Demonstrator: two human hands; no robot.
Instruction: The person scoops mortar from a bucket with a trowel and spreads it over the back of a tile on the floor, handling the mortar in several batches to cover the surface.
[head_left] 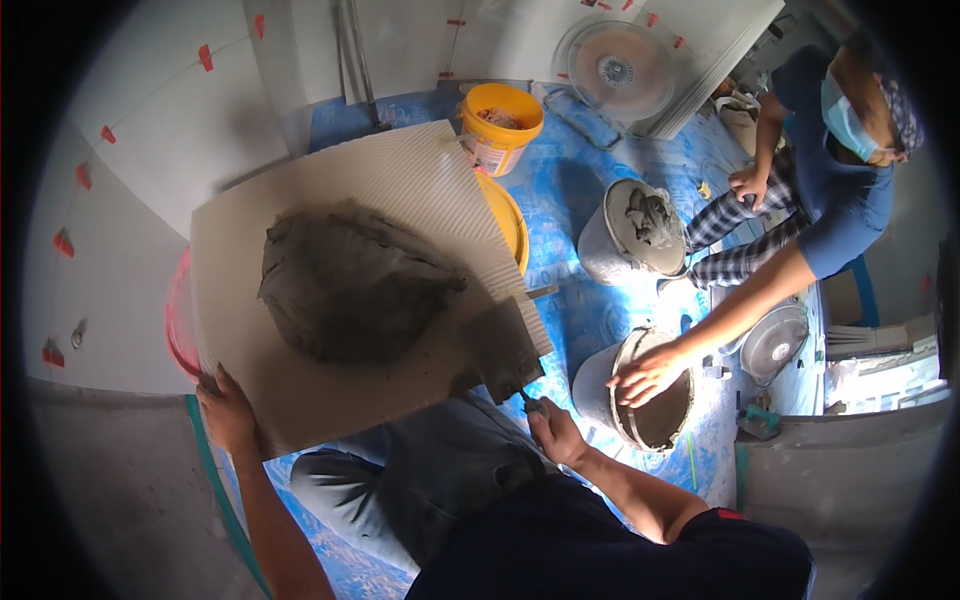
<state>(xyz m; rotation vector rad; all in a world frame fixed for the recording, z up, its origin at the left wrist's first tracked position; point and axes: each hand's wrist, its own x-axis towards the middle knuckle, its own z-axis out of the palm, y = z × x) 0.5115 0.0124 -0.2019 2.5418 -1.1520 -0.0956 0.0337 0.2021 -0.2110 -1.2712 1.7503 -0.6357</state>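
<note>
A large beige tile with a ribbed back lies tilted in front of me. A thick mound of wet grey mortar sits on its middle. My left hand grips the tile's near left edge, its fingers reaching onto the upper face. In my right hand is the handle of a trowel. The trowel's broad, mortar-coated blade is over the tile's near right corner; whether it touches the surface I cannot tell.
A co-worker sits at right, one hand over a mortar bucket. Another bucket of mortar stands beyond. A yellow bucket is behind the tile. Blue sheeting covers the floor; a pink tub rim shows at left.
</note>
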